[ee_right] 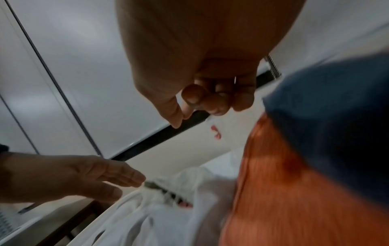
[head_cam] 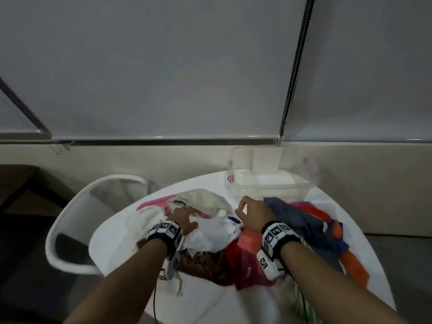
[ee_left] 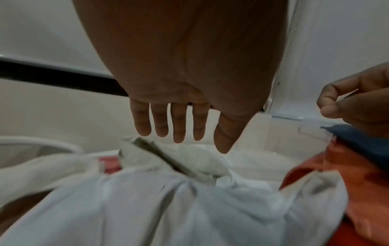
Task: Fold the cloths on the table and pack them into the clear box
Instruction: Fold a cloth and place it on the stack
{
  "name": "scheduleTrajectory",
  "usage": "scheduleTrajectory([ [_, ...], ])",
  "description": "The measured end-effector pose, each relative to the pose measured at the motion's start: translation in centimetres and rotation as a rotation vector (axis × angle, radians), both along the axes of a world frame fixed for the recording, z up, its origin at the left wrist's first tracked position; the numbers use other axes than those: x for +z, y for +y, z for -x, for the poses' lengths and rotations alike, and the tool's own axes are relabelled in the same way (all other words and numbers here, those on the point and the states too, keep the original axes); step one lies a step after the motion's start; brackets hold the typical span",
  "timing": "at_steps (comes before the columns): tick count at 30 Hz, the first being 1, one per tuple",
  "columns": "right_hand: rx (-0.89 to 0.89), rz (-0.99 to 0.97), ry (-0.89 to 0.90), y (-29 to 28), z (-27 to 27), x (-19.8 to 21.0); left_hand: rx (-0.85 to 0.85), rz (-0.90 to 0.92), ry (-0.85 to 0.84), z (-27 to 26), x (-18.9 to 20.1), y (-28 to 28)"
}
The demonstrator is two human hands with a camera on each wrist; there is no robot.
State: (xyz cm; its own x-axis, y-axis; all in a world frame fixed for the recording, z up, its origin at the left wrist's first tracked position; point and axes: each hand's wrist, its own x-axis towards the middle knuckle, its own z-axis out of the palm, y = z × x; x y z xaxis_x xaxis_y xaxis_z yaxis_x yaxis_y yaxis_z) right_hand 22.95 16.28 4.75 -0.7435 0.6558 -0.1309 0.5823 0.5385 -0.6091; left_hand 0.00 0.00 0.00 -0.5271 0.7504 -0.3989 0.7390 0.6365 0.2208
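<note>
Both my forearms reach forward, bare, each with a black wrist band carrying square black-and-white markers. My left hand (head_cam: pixel 183 220) is palm down, its fingers (ee_left: pixel 179 123) straight and slightly spread, thumb out to the side, gripping nothing. My right hand (head_cam: pixel 253 215) is held a little higher and farther forward than the left, well apart from it. Its fingers (ee_right: pixel 212 99) are curled in toward the palm, with the thumb pointing down beside the index fingertip; nothing shows between them. The right wrist is bent slightly, knuckles turned up.
</note>
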Motion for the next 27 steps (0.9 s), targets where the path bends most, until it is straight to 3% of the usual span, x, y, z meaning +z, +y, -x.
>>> scheduleTrajectory([
  [3,0.074,0.026,-0.047,-2.6,0.9,-2.6,-0.004,0.084,0.050,-0.6,-1.9,-2.3],
  [6,0.167,0.107,-0.099,-6.6,1.4,-5.1,0.057,0.122,-0.052,-1.6,-2.6,-5.3],
  [10,0.206,0.156,-0.169,-10.1,1.8,-8.7,0.216,0.076,-0.058,0.0,-4.9,-8.9],
  [15,0.329,0.133,-0.365,-12.3,2.9,-13.5,0.290,-0.017,0.109,3.4,-6.3,-11.3],
  [19,0.213,0.057,-0.493,-13.0,4.8,-14.2,0.396,-0.057,0.067,7.2,-7.0,-13.1],
  [27,-0.182,-0.044,-0.544,-12.6,8.8,-14.9,0.599,-0.105,-0.057,15.3,-8.7,-15.8],
])
